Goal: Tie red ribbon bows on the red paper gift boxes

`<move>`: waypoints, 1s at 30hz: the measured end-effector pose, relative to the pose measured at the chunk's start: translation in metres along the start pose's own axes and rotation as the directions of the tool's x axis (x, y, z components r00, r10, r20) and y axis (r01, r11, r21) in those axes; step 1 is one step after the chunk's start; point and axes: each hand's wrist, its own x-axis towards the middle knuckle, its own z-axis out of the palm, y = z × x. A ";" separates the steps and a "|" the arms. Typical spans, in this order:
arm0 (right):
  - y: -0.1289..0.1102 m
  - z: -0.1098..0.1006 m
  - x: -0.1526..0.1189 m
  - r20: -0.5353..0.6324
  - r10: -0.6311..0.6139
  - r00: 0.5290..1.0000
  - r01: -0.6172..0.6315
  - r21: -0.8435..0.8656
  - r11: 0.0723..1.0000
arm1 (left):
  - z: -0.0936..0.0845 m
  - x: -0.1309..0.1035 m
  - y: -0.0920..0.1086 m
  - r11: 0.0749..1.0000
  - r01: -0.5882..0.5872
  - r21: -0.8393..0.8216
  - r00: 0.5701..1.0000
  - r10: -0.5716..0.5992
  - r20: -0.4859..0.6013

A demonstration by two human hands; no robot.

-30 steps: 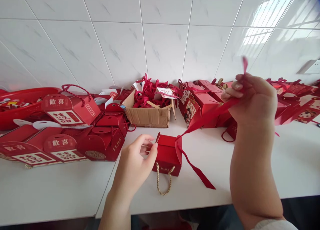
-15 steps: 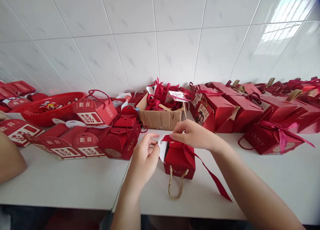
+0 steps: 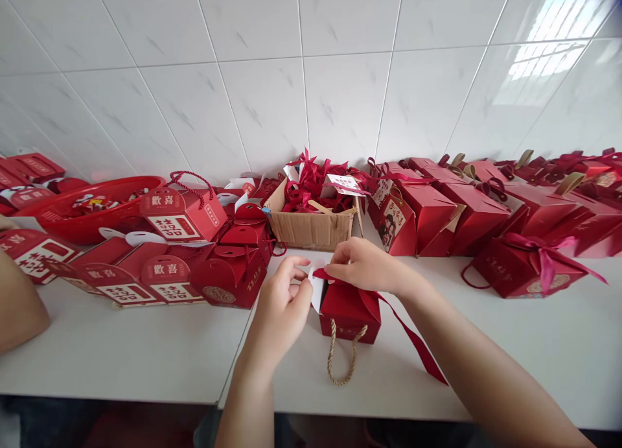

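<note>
A red gift box (image 3: 350,312) with a gold rope handle (image 3: 341,377) stands on the white table in front of me. My left hand (image 3: 286,299) pinches the white-backed flap (image 3: 317,291) at the box's left side. Fingers closed, my right hand (image 3: 362,263) holds a dark red ribbon (image 3: 415,341) over the box top, near the flap. The ribbon's loose tail trails down to the right, onto the table. My right hand hides part of the box top.
Behind the box is a cardboard carton (image 3: 313,231) of ribbons. Rows of red boxes (image 3: 430,208) stand at right, one bow-tied box (image 3: 527,266) nearer. At left are more boxes (image 3: 168,273), a red basin (image 3: 63,218) and another person's arm (image 3: 19,305).
My right hand has moved slightly left with the ribbon, and the ribbon now lies lower over the box top. My left hand has stayed almost in place.
</note>
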 end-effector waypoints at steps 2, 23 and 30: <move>-0.001 0.001 0.000 -0.019 0.019 1.000 -0.019 -0.040 0.999 | 0.000 0.000 -0.001 1.000 -0.002 0.004 1.000 0.002 -0.003; -0.004 0.005 0.000 0.019 -0.059 0.998 0.060 -0.048 0.997 | 0.000 0.000 0.005 0.998 -0.006 0.060 0.999 0.004 0.037; -0.004 0.002 -0.001 0.030 -0.105 0.994 0.106 -0.041 0.993 | 0.000 0.004 0.001 1.000 0.021 0.009 0.994 -0.022 0.112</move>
